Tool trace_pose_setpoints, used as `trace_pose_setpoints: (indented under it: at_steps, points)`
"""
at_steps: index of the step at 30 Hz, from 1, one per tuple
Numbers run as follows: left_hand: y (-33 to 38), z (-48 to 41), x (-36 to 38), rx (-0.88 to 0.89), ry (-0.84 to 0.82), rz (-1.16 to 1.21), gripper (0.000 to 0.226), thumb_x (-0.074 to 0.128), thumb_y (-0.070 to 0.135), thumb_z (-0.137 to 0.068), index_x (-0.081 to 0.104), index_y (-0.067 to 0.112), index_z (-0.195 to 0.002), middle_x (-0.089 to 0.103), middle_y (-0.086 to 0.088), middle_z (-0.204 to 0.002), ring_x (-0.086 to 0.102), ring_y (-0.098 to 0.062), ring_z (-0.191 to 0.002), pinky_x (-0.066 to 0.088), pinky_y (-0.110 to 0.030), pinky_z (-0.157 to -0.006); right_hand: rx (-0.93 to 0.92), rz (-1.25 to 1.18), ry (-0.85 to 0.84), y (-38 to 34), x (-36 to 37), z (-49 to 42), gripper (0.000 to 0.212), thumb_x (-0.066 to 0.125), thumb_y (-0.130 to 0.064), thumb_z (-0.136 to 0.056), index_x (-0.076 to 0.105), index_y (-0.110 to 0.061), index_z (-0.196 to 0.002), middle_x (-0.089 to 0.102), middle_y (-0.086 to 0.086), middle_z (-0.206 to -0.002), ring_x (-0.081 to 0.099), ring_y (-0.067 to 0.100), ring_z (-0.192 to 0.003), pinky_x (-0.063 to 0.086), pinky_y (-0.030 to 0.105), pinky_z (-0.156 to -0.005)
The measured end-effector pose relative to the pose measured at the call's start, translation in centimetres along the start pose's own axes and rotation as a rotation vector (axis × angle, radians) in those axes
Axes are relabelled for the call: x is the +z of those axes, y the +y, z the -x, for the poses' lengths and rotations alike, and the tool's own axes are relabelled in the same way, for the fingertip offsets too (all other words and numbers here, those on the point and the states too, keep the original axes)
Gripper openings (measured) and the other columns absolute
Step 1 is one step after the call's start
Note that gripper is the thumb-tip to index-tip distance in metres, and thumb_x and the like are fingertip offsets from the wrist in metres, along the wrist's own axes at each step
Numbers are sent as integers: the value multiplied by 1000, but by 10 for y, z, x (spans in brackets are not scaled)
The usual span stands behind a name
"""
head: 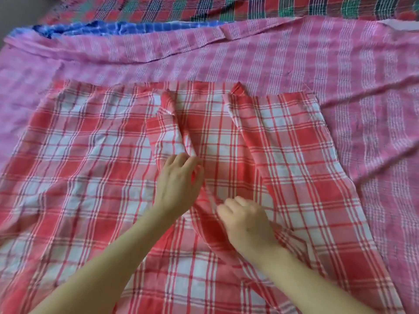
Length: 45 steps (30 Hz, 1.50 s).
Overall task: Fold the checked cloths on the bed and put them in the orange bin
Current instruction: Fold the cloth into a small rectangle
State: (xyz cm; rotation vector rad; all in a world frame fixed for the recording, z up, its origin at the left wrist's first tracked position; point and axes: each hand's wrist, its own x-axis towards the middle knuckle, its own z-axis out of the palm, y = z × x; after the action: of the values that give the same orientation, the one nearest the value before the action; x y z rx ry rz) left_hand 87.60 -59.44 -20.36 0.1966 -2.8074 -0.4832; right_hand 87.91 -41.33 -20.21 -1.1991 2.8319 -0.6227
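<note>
A red and white checked cloth (86, 168) lies spread on the bed in front of me, with a raised crease running down its middle. My left hand (178, 181) lies on the cloth beside that crease, its fingers bent at the fold's edge. My right hand (246, 219) sits lower and to the right, fingers curled on the same crease. Whether either hand pinches the fabric is hard to tell. A pink checked cloth (283, 62) lies flat beneath and beyond the red one. The orange bin is not in view.
A blue checked cloth (108, 28) lies bunched behind the pink one at the back left. A red, green and dark checked cloth (260, 7) covers the far edge of the bed. A grey strip shows at the top left corner.
</note>
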Motion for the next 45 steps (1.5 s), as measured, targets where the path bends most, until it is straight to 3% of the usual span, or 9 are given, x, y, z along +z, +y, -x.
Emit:
trace_pose_setpoints:
  at_steps: [5, 10, 13, 19, 23, 27, 32, 37, 45]
  points:
    - [-4, -38, 5, 51, -159, -234, 38, 38, 32, -83, 68, 12, -93, 63, -9, -95, 57, -33, -88, 44, -40, -78, -387, 78, -288, -3, 13, 36, 10, 58, -21, -65, 63, -28, -60, 55, -12, -67, 54, 12, -65, 42, 25, -60]
    - [-31, -35, 1, -39, -599, -463, 44, 45, 47, -90, 50, 23, -127, 51, -5, -121, 48, -27, -115, 42, -36, -88, 138, -259, -25, 6, 9, 29, 15, 56, -23, -79, 62, -21, -66, 56, -9, -66, 56, 13, -63, 47, 23, -53]
    - [-46, -24, -10, -104, -633, -449, 50, 55, 41, -86, 45, 23, -131, 53, -6, -119, 54, -30, -111, 47, -37, -80, 366, -89, 87, 15, 8, 4, 9, 64, -22, -80, 66, -15, -75, 62, -2, -72, 60, 22, -69, 47, 28, -59]
    - [-61, 17, -21, -345, -413, -180, 23, 60, 12, -78, 50, 7, -98, 65, -21, -82, 60, -46, -79, 44, -41, -58, 393, -65, -385, 3, 25, -40, 25, 59, -40, -88, 60, -19, -102, 66, 2, -106, 58, 26, -106, 42, 32, -79]
    - [-57, 22, -38, -451, -353, -288, 19, 54, 22, -83, 47, 6, -90, 64, -22, -86, 60, -44, -82, 41, -40, -62, 486, -141, -38, 4, -2, -43, 7, 57, -22, -88, 62, -19, -84, 69, 6, -78, 63, 30, -79, 30, 30, -59]
    - [-9, -7, -53, -26, -75, -218, 44, 46, 37, -67, 55, 11, -102, 59, -13, -94, 56, -35, -87, 45, -43, -78, 384, -174, 289, 13, -50, -32, 9, 64, -16, -74, 58, -17, -68, 56, -2, -51, 53, 23, -48, 29, 26, -44]
    - [60, -65, -43, 434, -418, 81, 44, 48, 43, -67, 68, 30, -104, 64, 6, -118, 55, -22, -114, 33, -50, -102, 341, -221, 270, 20, -85, -28, 25, 72, -28, -80, 53, -23, -65, 43, -9, -47, 38, 10, -47, 29, 26, -45]
    - [85, -104, -44, 515, -499, 153, 30, 46, 39, -69, 67, 17, -69, 65, 0, -61, 62, -25, -62, 40, -22, -62, 444, -319, 273, 50, -111, -27, 25, 71, -28, -81, 53, -26, -64, 47, -12, -47, 42, 9, -47, 27, 23, -45]
    - [124, -170, -59, 695, -205, 20, 29, 43, 45, -60, 60, 22, -53, 59, 5, -65, 58, -24, -64, 31, -31, -68, 623, -363, 328, 100, -148, -34, 18, 67, -14, -80, 59, -19, -65, 57, -1, -50, 49, 17, -49, 35, 31, -51]
